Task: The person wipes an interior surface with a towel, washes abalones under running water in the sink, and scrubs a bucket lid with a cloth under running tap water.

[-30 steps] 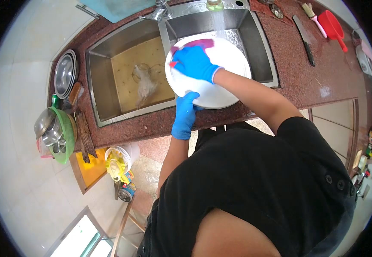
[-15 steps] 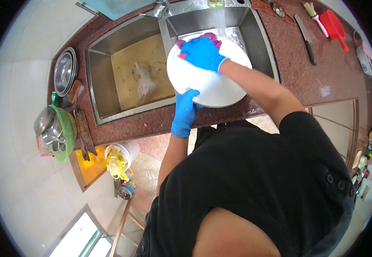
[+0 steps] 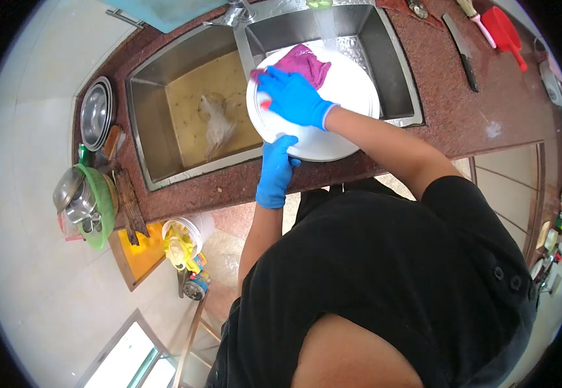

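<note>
A large round white plate is tilted over the right sink basin and the counter's front edge. My left hand, in a blue glove, grips its lower left rim, thumb on top. My right hand, also gloved in blue, presses a purple cloth against the plate's upper left. Part of the cloth spreads out beyond the fingers, and the rest is hidden under the hand. A small red patch shows beside the right hand; I cannot tell what it is.
Water runs into the right basin. Murky water and a pale crumpled item are in the left basin. A knife, a brush and a red scoop lie at right. Metal bowls and a green basket stand at left.
My right hand has slid a little left and down across the plate. More of the purple cloth now lies spread to its right. My left hand keeps its grip on the rim.
</note>
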Motion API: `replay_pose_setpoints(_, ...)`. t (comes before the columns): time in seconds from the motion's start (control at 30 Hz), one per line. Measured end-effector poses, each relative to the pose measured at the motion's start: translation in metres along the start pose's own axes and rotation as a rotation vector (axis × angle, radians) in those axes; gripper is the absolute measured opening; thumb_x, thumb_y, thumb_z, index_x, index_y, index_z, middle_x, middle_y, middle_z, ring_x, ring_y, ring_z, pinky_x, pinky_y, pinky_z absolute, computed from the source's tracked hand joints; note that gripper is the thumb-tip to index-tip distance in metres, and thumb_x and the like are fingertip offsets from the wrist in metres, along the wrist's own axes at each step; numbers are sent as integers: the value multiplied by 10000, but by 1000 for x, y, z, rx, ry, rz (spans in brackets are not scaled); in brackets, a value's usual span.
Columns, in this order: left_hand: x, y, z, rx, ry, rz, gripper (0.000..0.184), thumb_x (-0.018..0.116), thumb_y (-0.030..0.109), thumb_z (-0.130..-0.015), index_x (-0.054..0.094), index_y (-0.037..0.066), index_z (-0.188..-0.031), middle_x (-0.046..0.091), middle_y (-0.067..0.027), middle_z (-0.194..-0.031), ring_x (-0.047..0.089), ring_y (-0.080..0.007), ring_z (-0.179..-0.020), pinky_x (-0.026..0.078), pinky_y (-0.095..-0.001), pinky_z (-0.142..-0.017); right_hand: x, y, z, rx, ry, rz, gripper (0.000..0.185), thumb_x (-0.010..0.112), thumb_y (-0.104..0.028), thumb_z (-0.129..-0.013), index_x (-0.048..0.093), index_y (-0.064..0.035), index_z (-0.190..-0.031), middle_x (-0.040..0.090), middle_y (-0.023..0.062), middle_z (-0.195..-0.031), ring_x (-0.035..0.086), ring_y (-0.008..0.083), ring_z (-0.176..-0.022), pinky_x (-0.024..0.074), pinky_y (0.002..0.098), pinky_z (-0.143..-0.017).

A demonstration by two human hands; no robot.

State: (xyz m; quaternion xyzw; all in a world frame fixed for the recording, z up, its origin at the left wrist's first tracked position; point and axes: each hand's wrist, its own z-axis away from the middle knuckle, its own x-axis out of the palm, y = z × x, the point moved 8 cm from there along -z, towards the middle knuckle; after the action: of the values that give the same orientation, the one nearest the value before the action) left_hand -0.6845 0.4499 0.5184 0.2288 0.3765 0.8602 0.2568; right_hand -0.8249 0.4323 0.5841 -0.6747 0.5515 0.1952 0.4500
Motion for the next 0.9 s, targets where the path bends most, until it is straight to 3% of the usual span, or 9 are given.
replay_pose_setpoints(0.13, 2, 2, 3, 44, -32, 53, 198, 643, 190, -775, 622, 44, -906, 598, -34, -759, 548, -113, -559, 427, -215, -438, 37, 44, -21, 161, -310, 234, 397, 569, -243, -862, 546, 1, -1174, 578, 151, -1210, 587, 295, -974, 486, 422, -729)
replay_pose_setpoints(0.27, -1, -4, -2, -2, 25, 62, 192, 637, 207, -770, 621, 59, -889, 587, -21, -740, 535, -100, -577, 407, -221, -447, 22, 3, -7, 3, -44, 297, 324, 545, -187, -855, 586, -11, -1123, 573, 147, -1216, 544, 316, -1098, 471, 431, -752)
replay_pose_setpoints(0.37, -1, -1, 0, -1, 11, 61, 185, 633, 223, -764, 619, 70, -868, 574, -8, -723, 519, -94, -583, 390, -231, -454, 35, -6, 4, 49, -208, 145, 319, 544, -168, -849, 592, -13, -1124, 560, 149, -1237, 507, 324, -1163, 462, 443, -774)
replay_pose_setpoints(0.43, -4, -1, 2, -10, 7, 52, 181, 632, 217, -762, 618, 67, -863, 571, -9, -716, 514, -95, -573, 386, -232, -450, 37, 7, -3, -45, -153, 201, 312, 544, -153, -843, 597, -17, -1118, 595, 151, -1166, 554, 320, -1085, 476, 439, -749)
replay_pose_setpoints(0.53, -6, 3, -6, 10, 16, -36, 234, 635, 226, -768, 634, 27, -889, 591, -36, -717, 537, -108, -552, 412, -236, -437, 30, 47, -16, 120, -267, 266, 313, 553, -125, -814, 598, -8, -1100, 641, 141, -989, 620, 293, -886, 497, 417, -678)
replay_pose_setpoints(0.7, -7, -1, -10, -18, 7, -26, 245, 638, 231, -765, 635, 26, -899, 587, -32, -718, 527, -103, -550, 395, -230, -436, 26, 16, -16, -128, -137, 234, 347, 555, -126, -817, 584, -12, -1143, 629, 158, -1019, 621, 301, -910, 495, 426, -687)
replay_pose_setpoints(0.77, -9, -2, -8, -40, 30, -28, 220, 636, 233, -766, 634, 41, -874, 581, -25, -718, 510, -100, -539, 388, -230, -438, 25, 11, -16, -97, -300, 173, 351, 553, -121, -819, 577, -21, -1154, 620, 159, -1049, 618, 302, -923, 497, 415, -694)
replay_pose_setpoints(0.83, -9, 3, -8, 1, -17, -23, 195, 638, 239, -768, 633, 60, -845, 576, -15, -720, 493, -91, -538, 378, -225, -442, 14, 30, -21, -1, -133, 167, 329, 548, -131, -830, 581, -23, -1138, 621, 157, -1046, 615, 299, -933, 493, 408, -690)
replay_pose_setpoints(0.9, -11, 2, -12, 10, -36, -20, 187, 639, 242, -767, 632, 66, -829, 574, -10, -717, 488, -86, -540, 374, -222, -444, 21, 34, -20, -12, -199, 228, 313, 544, -136, -833, 585, -40, -1129, 623, 149, -1026, 615, 290, -936, 493, 403, -694)
